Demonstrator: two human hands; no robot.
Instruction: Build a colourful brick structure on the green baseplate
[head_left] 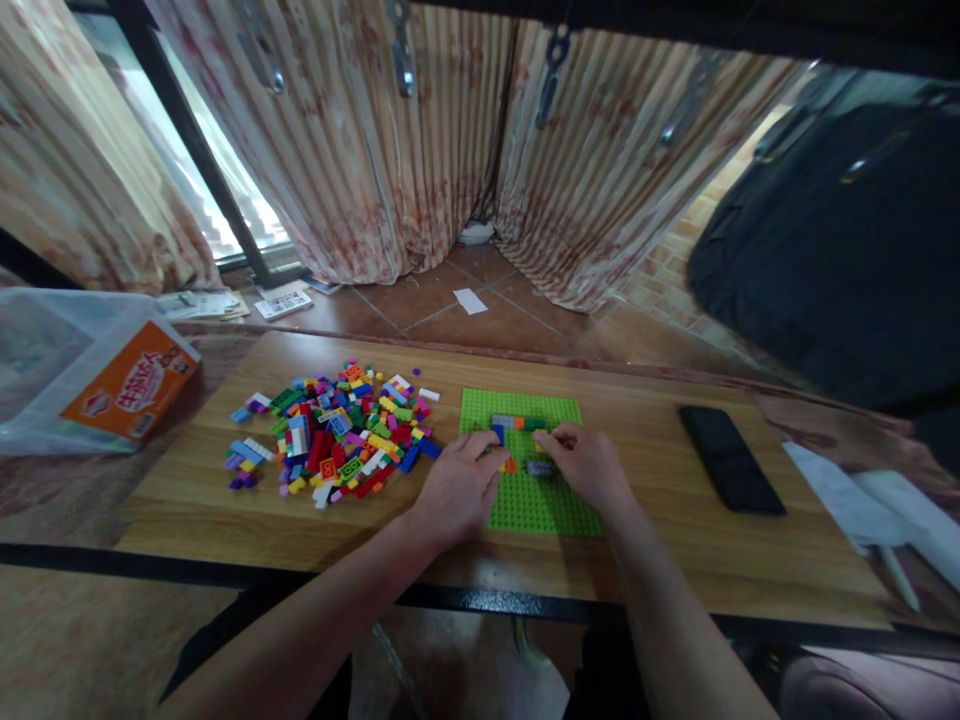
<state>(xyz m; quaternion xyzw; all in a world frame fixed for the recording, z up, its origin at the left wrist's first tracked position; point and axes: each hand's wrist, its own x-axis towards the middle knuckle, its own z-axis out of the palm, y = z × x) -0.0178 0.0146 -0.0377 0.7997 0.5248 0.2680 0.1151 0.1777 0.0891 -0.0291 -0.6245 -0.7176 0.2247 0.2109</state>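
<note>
A green baseplate (540,510) lies on the wooden table with toy building bricks on it. Along its upper part runs a row with a grey brick (502,421), an orange brick (519,423) and a green brick (535,424). A blue brick (498,434) sits below the row's left end; an orange brick (511,466) and a bluish-grey brick (539,468) are lower down. My left hand (461,488) is closed at the left side of these bricks, its fingertips hiding what they grip. With thumb and fingers pinched, my right hand (591,468) holds a small yellow brick (538,441) at the right side.
Left of the baseplate spreads a pile of mixed loose bricks (352,430). A clear plastic box (45,400) with an orange label stands at the far left. To the right lie a black phone (731,460) and white papers (847,490). Curtains hang beyond the table.
</note>
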